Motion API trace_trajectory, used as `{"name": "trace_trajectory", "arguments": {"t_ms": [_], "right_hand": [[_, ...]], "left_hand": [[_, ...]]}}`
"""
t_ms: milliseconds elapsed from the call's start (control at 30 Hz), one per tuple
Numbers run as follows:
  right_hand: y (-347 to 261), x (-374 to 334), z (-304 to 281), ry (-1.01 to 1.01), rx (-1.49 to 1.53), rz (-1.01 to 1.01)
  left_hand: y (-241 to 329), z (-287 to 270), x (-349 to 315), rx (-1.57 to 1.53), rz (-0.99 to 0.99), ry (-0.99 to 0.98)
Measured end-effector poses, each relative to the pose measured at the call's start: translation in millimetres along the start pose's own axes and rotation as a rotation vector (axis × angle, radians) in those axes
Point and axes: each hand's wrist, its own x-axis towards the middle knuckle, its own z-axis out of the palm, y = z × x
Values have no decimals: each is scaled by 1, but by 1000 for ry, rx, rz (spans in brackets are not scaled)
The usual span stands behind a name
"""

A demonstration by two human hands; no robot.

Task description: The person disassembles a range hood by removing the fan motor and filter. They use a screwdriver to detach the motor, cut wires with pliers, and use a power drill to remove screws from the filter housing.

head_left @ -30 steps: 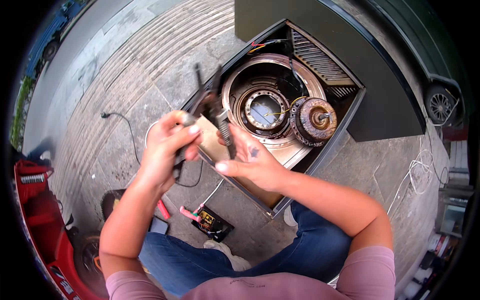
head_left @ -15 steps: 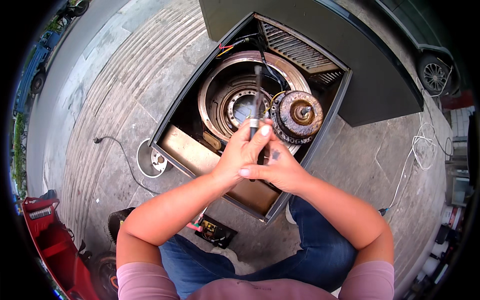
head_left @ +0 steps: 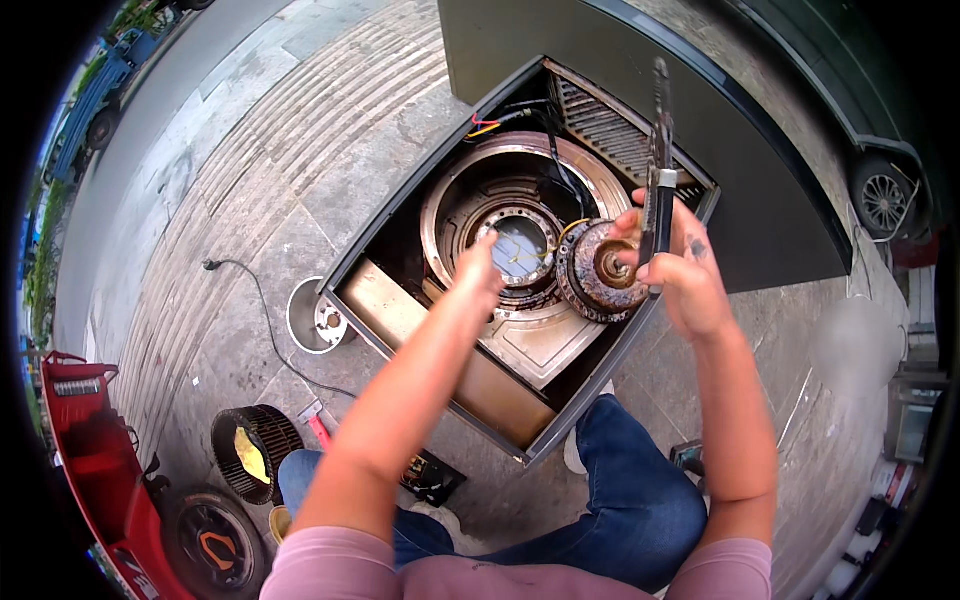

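My right hand [head_left: 685, 260] is closed around the black handle of a tool [head_left: 658, 190] with a long, narrow metal shaft, held upright. What kind of tool it is does not show clearly. Just left of that hand, a greasy, rust-brown motor [head_left: 590, 285] rests on the edge of a round fan housing [head_left: 440, 200]. The housing sits inside a dark boxy appliance body [head_left: 375, 235]. Over the housing's left part hovers my left hand [head_left: 480, 270], its fingers smeared by motion. Thin yellow wires run between the motor and the housing's opening.
On the paving at left are a round metal pot [head_left: 303, 315], a corded plug [head_left: 212, 265], a slatted fan wheel [head_left: 270, 430] with something yellow inside, and a red-handled scraper [head_left: 318, 428]. A circuit board [head_left: 430, 478] lies by my legs. A dark panel [head_left: 760, 200] stands behind the appliance.
My hands, together on the tool before, have separated. The right hand has carried the tool up and right; the left has let go and moved over the housing. The view has shifted slightly.
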Motion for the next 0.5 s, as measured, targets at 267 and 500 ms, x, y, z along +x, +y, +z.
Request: {"name": "trace_trajectory", "arguments": {"t_ms": [267, 500], "right_hand": [[-24, 103, -7, -170, -1232, -11], [7, 177, 0, -839, -1435, 277]], "left_hand": [[-49, 39, 77, -486, -307, 28], [-37, 38, 37, -478, -74, 31]]}}
